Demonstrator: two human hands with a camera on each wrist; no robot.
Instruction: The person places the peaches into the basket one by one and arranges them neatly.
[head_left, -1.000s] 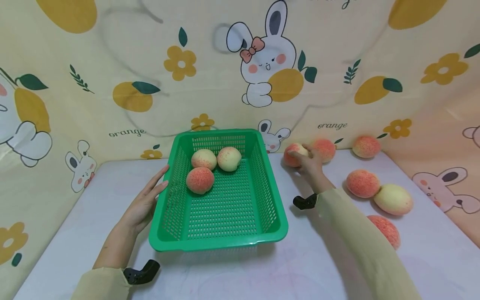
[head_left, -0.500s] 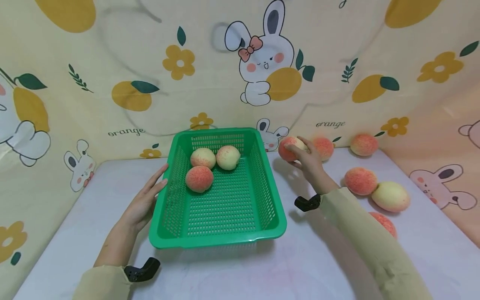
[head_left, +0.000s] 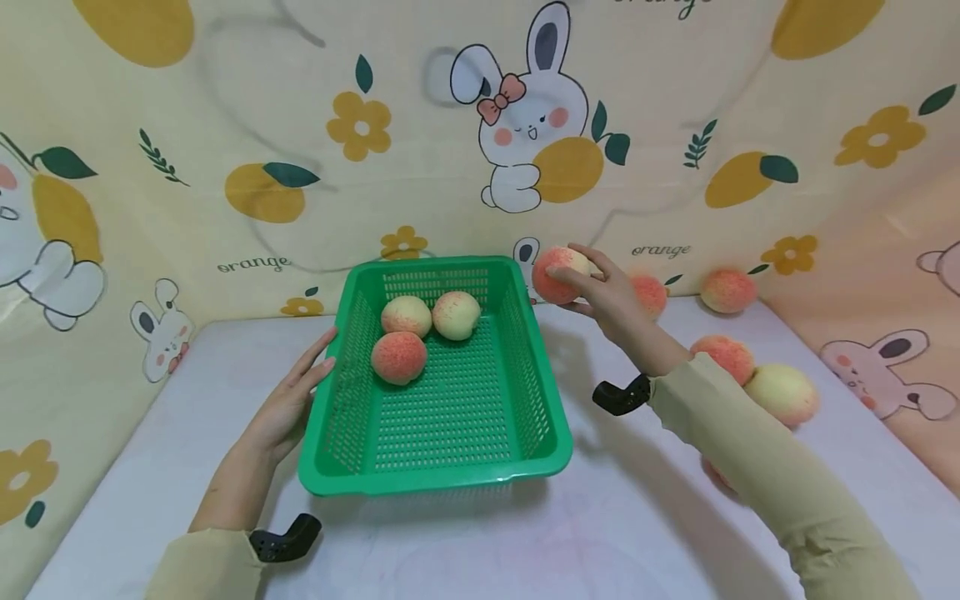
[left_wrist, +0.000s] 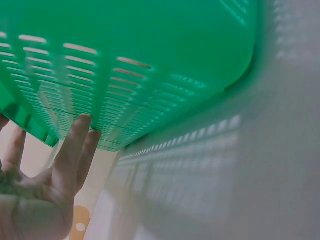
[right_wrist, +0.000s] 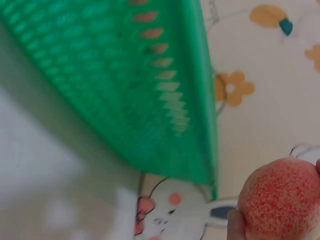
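Observation:
A green plastic basket (head_left: 442,486) stands on the white table with three peaches in it, a red one (head_left: 399,358) in front of two paler ones (head_left: 407,317). Against its left side rests my left hand (head_left: 288,408), the fingers fairly straight; in the left wrist view the fingertips (left_wrist: 80,125) touch the slotted wall. My right hand (head_left: 611,296) holds a red-and-yellow peach (head_left: 561,275) between thumb and fingers, raised off the table just right of the basket's far corner. That same peach (right_wrist: 280,200) shows at the lower right of the right wrist view.
More peaches lie on the right of the table: one behind my right hand (head_left: 649,296), one at the back corner (head_left: 727,290), a red (head_left: 723,357) and a pale yellow one (head_left: 782,394) side by side, and one mostly under the sleeve. A printed cloth (head_left: 420,192) hangs behind.
My right hand has lifted the peach from the table and carried it up and left toward the basket. The left hand and basket have stayed in place.

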